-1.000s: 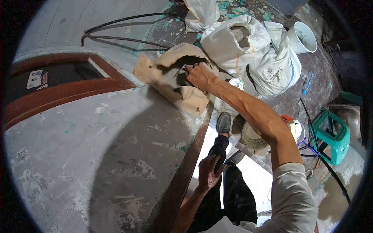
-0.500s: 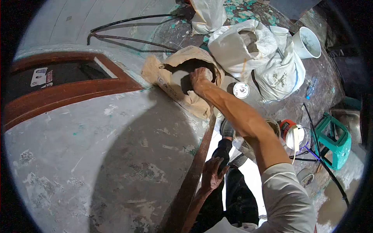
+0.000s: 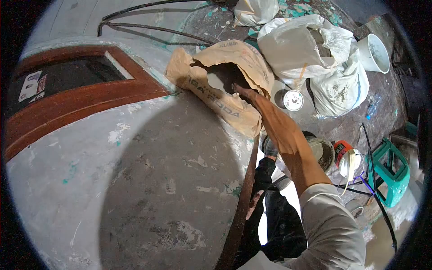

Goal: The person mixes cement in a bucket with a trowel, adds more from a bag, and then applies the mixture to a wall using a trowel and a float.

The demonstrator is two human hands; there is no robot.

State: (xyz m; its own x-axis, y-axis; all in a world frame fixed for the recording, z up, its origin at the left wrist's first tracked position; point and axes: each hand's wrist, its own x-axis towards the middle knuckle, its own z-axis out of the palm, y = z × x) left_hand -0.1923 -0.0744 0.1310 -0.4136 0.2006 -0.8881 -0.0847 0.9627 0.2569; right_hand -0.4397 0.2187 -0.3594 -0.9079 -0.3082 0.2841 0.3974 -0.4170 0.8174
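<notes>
A torn brown paper sack (image 3: 228, 109) with printed lettering stands against the wall, its mouth open and its edges crumpled. My right hand (image 3: 245, 92) is reaching into that mouth. The sack's dark inside and torn rim hide most of its fingers, so what they hold does not show. Lower down, a small part of my left hand (image 3: 255, 200) shows by my dark trouser leg, mostly covered by the wall's edge. Beside the sack is a round white-topped can (image 3: 293, 100).
White woven sacks (image 3: 294, 47) and a white bucket (image 3: 374, 53) stand beyond the paper sack. To the right are a dark round pail (image 3: 327, 153), a red-and-white tub (image 3: 343, 150) and a green plastic stool (image 3: 397, 191). A wooden window frame (image 3: 148, 86) is in the left wall.
My right hand has gone deeper into the paper sack, its forearm now more upright. My left hand has slipped mostly behind the wall's edge. The view has shifted slightly.
</notes>
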